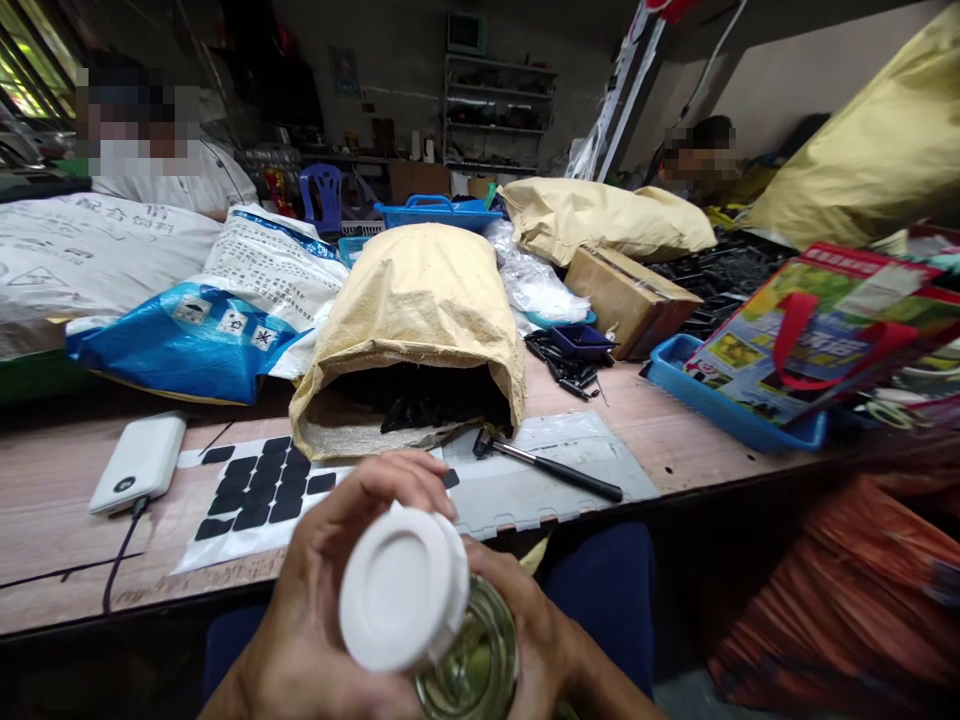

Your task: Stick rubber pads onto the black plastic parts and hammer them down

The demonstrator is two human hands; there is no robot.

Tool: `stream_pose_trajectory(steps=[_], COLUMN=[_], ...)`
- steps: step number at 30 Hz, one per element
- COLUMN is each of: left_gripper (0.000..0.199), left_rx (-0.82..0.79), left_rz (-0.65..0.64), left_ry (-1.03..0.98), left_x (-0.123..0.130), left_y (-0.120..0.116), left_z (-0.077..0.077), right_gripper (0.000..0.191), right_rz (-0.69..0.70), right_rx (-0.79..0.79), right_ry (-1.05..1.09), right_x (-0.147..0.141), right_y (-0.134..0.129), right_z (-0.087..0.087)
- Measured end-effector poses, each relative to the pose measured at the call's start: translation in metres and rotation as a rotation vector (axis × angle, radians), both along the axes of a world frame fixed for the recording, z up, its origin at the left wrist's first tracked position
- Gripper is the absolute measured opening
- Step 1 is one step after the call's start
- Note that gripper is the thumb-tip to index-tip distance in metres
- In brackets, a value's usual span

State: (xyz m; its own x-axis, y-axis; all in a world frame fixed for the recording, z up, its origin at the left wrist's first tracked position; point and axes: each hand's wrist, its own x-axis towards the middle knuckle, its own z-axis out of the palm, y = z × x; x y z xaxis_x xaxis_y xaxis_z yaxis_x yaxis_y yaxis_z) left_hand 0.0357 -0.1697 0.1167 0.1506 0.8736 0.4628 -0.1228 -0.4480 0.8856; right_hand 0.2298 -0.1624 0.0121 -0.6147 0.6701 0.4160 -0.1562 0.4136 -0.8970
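Note:
Close to the camera, my left hand (322, 590) is closed around a round white lid (401, 590) with a small pointed tab on its rim. My right hand (536, 625) wraps round a glass jar (499, 650), which has pale greenish liquid inside. The lid is tilted and covers part of the jar's mouth from view; whether it touches the rim I cannot tell. Past my hands, a hammer (559, 468) with a black handle lies on a grey mat (525, 505). A white sheet with black stickers (259, 485) is on the table to the left.
A tan woven sack (427, 290) gapes toward me with dark pieces inside. At left are a white power bank (142, 460) with a cable and a blue-white bag (217, 320). To the right stand a cardboard box (622, 295) and a blue tray (735, 405). Two people sit across the table.

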Motion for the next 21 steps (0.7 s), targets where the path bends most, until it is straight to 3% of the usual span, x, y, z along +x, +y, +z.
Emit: stream_pose_trajectory(steps=[4,8,16,21], left_gripper=[0.061,0.053,0.063,0.063], left_rx=[-0.063,-0.149,-0.339,-0.348], left_rz=[0.281,0.543,0.867,0.924], left_ry=[-0.198,-0.218,0.305,0.537], left_x=[-0.020,-0.039,-0.073,-0.085], left_y=[0.016,0.040,0.062,0.062], left_z=[-0.014,-0.049,-0.131,-0.157], right_gripper=[0.092,0.093,0.095,0.095], right_rz=[-0.012,-0.003,0.015,0.049], right_rx=[-0.024,0.000,0.102,0.169], right_ry=[0.008,0.057,0.070,0.060], right_x=[0.003,0.008,0.015,0.014], right_y=[0.003,0.008,0.018,0.019], right_z=[0.029,0.051,0.077,0.089])
